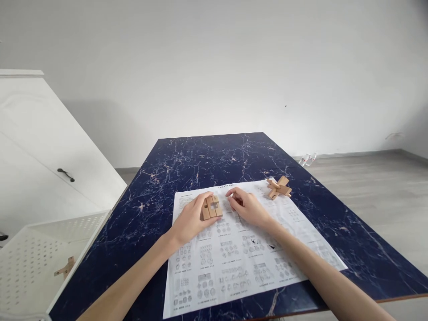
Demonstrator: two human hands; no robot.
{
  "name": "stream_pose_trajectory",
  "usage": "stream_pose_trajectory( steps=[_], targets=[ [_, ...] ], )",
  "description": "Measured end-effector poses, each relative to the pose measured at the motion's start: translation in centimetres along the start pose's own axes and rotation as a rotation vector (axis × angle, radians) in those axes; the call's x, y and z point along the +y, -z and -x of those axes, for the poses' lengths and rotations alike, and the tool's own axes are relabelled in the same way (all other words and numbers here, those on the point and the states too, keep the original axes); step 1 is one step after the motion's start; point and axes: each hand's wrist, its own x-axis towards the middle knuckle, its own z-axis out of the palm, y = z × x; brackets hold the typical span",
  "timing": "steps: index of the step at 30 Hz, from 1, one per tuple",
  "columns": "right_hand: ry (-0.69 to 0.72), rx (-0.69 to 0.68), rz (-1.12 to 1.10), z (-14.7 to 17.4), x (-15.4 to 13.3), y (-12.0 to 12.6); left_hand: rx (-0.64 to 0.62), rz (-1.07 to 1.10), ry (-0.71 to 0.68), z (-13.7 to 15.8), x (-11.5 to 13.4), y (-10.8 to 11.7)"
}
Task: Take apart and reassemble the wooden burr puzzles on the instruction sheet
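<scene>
My left hand [191, 218] is closed around a light wooden interlocking block puzzle [210, 212], with the thumb along its near side and the fingers at its far edge. Its grooved pieces lie side by side, and a square gap shows on the right. Just to the right, my right hand [246, 207] hovers over or rests on the printed sheet [230, 256]; which one I cannot tell. Its fingers are loosely curled, thumb and index finger slightly apart, and nothing shows between them. A cross-shaped wooden puzzle [279, 188] sits at the sheet's upper right corner.
The sheet, printed with rows of small diagrams, lies on a dark blue marbled table [203, 156]. A white perforated basket [30, 258] at the left contains a wooden piece [66, 267]. Beyond it stands a white cabinet [43, 147]. Clear bottles [308, 159] are on the floor behind the table.
</scene>
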Motion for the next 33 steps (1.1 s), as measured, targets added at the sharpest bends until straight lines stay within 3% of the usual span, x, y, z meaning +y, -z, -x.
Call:
stream_pose_trajectory(
  steps=[4,8,15,25,29,33],
  targets=[
    [0.018,-0.034,-0.039,0.3,-0.6,0.0,-0.081,0.012,-0.055,0.3,0.5,-0.3],
    [0.063,-0.083,0.005,0.7,-1.0,0.1,-0.086,-0.044,-0.132,0.9,0.2,0.0],
    [0.235,-0.115,0.079,1.2,-1.8,0.6,-0.077,-0.141,-0.105,0.9,-0.8,0.7],
    [0.201,-0.181,0.141,1.4,-1.5,0.1,-0.181,-0.085,-0.071,0.1,-1.6,3.4],
    [0.153,-0.144,0.105,1.1,-1.6,0.5,-0.18,0.071,0.038,-0.2,-1.2,4.5],
    [0.095,-0.033,-0.043,0.7,-1.5,1.0,-0.148,0.34,0.106,0.0,-0.2,4.0]
  ],
)
